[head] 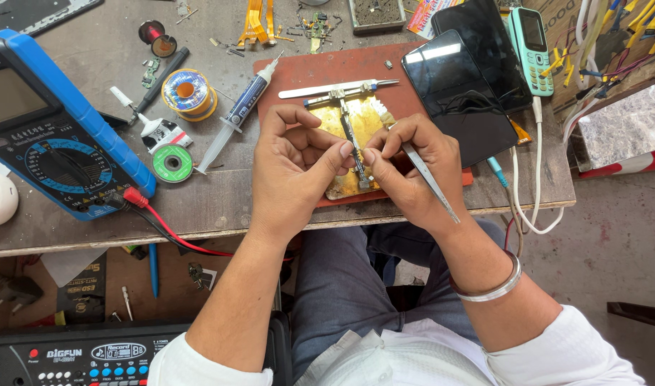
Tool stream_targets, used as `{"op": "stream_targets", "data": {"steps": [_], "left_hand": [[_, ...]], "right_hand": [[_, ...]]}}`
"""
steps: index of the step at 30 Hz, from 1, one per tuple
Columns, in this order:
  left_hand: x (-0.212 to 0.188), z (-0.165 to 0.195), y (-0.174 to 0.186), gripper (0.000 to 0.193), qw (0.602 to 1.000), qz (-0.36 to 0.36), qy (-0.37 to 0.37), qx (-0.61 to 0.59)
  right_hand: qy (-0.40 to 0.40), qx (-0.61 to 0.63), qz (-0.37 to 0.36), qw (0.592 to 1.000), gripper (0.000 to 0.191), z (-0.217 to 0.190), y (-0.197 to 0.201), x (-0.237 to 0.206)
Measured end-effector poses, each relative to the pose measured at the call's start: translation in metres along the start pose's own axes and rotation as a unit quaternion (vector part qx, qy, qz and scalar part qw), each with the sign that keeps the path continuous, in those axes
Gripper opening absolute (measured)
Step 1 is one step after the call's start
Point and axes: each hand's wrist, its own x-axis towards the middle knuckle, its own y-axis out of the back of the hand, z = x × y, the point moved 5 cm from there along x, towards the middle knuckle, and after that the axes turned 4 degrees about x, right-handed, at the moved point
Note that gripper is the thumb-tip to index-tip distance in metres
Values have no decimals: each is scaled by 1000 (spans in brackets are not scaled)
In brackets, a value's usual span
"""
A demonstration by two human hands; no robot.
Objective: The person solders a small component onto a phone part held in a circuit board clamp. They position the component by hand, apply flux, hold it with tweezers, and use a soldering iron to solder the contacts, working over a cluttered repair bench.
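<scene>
Where the fingertips meet, a tiny part is too small to make out: left hand [295, 168] pinches it over the brass holder [356, 129] on the surface [220, 204]; right hand [413, 168] grips tweezers [431, 182].

Left hand [295, 168] and right hand [413, 168] curled, fingertips meeting in a pinching grip; forearms converging from below
</scene>
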Motion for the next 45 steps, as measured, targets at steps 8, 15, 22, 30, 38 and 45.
{"op": "stream_targets", "data": {"steps": [8,15,22,30,38,45], "left_hand": [[-2,1,-2,39,1000,2,-6,10],[-7,10,-11,40,991,19,-18,133],[-7,14,-17,31,984,-14,-9,178],[-7,6,-14,25,992,-33,4,118],[-6,1,-9,24,997,-62,-30,34],[-7,-7,-6,28,998,-36,40,40]], "right_hand": [[0,-3,-3,1000,22,-1,0,0],[14,20,40,999,21,-1,3,0],[4,-10,29,1000,21,1,4,0],[34,-7,29,999,23,1,5,-3],[29,6,32,999,24,0,5,-3],[25,25,30,999,22,-1,5,-4]]}}
